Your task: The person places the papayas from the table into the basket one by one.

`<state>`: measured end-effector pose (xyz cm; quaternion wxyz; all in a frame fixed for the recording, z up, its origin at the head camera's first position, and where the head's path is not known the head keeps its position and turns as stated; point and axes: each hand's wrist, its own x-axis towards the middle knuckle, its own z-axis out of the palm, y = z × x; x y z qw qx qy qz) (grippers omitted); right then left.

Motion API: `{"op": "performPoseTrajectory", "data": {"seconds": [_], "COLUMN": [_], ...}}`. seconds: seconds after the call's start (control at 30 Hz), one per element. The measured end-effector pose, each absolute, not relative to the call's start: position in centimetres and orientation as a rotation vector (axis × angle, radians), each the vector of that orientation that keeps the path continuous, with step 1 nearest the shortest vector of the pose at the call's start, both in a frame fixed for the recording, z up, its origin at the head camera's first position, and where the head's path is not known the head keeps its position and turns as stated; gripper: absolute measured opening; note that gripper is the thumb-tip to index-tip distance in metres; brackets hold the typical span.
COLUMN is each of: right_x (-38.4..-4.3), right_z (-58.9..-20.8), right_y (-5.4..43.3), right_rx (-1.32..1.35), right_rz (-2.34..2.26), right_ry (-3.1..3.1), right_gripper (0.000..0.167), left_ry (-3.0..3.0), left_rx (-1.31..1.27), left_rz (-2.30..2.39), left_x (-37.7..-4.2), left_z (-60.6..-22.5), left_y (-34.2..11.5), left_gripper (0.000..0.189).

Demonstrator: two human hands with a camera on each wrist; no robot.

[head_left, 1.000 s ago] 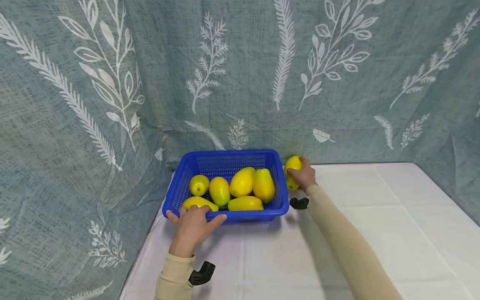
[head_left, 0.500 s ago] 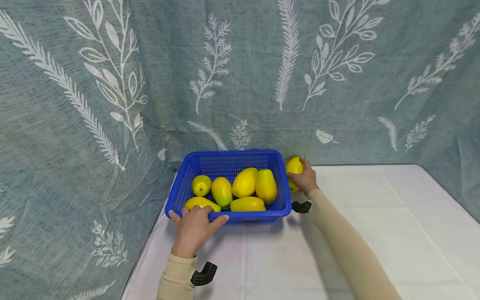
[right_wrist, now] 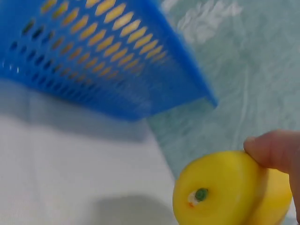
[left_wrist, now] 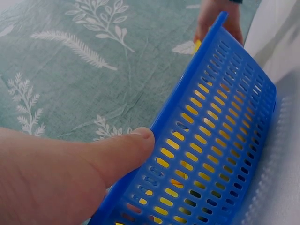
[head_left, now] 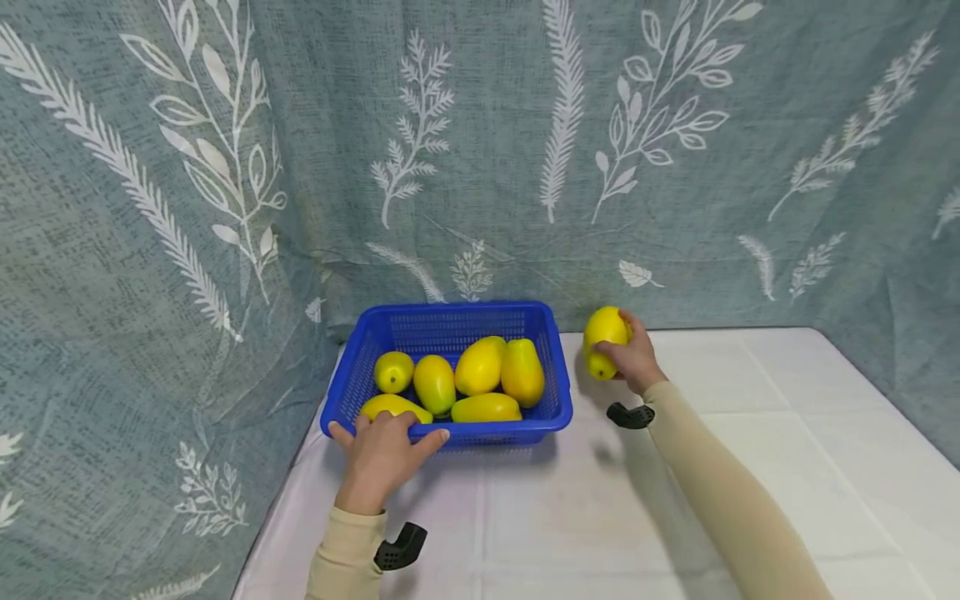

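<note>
A blue plastic basket (head_left: 446,429) with slotted sides stands on the white table. Several yellow and greenish-yellow fruits (head_left: 480,367) lie in it. My left hand (head_left: 382,458) grips the basket's front rim near its left corner. In the left wrist view the thumb (left_wrist: 122,150) lies along the rim, while the other fingers are hidden behind it. To the right of the basket, my right hand (head_left: 633,354) holds a yellow papaya (head_left: 606,333), stem end toward me. The papaya (right_wrist: 215,192) is apart from the basket and appears raised above the table.
A grey-green cloth (head_left: 510,183) with white leaf prints hangs close behind the basket and along the left side. The white table (head_left: 750,433) stretches to the right. Black wrist cameras (head_left: 630,415) sit below both hands.
My right hand and the papaya have moved right, away from the basket's side, leaving a wider gap. The left hand stays on the rim. The view has shifted slightly.
</note>
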<state>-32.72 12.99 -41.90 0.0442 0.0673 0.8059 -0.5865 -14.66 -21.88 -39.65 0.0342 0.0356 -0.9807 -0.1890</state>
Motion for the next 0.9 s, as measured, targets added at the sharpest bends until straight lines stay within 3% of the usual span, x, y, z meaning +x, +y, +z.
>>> {"op": "performPoseTrajectory", "data": {"seconds": [0.2, 0.43, 0.7, 0.9], "right_x": [-31.3, -28.6, -25.1, -24.3], "right_z": [-38.9, -35.7, -37.0, -38.7], "right_y": [12.6, 7.8, 1.2, -1.3], "right_rx": [0.088, -0.209, -0.850, -0.967], "right_rz": [-1.929, -1.999, -1.338, -1.245], "right_ry": [2.414, 2.271, 2.522, 2.497], "right_gripper": [0.089, 0.084, 0.075, 0.059], "left_ry": [-3.018, -3.015, -3.030, -3.007], "left_rx": [0.100, 0.107, 0.129, 0.107], "left_rz": [-0.574, -0.593, -0.582, -0.575], "left_x": [-14.7, -14.6, -14.7, -14.8], "left_z": [-39.6, -39.7, -39.9, -39.6], "left_y": [-21.9, -21.8, -22.0, -22.2], "left_gripper": [0.057, 0.055, 0.057, 0.051]}}
